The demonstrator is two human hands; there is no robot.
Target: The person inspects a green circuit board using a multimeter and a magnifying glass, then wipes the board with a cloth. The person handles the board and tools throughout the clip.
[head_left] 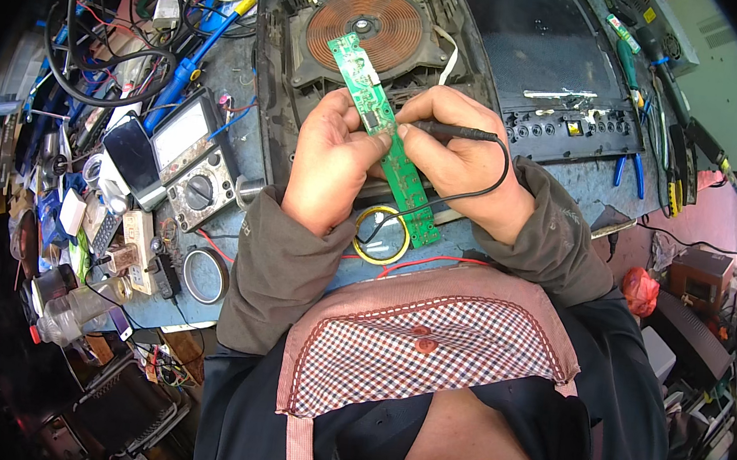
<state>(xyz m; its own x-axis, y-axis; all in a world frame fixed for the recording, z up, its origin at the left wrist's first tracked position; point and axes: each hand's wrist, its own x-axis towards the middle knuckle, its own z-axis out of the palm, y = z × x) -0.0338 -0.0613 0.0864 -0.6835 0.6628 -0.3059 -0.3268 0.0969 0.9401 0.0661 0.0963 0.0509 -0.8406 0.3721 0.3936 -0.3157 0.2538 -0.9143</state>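
Observation:
A long, narrow green circuit board (405, 189) slants across the middle, raised above the bench. My left hand (328, 166) is closed on its left edge, thumb on the face. A black test probe (456, 132) is pinched in my right hand (472, 165), with its front end at the board's middle; fingers hide the exact tip. From the probe a black lead loops under my right wrist. Beyond the board lies an opened induction cooker (269, 70) with a round copper coil (343, 28). An analog multimeter (201, 192) sits left of my left wrist.
The cooker's black top panel (537, 42) lies at the far right, beside pliers (629, 173) and other tools. A yellow-rimmed tape roll (405, 241) and red wire (445, 259) are near the front edge. Tangled cables (118, 64), a dark phone (134, 163) and a grey tape roll (204, 275) crowd the left.

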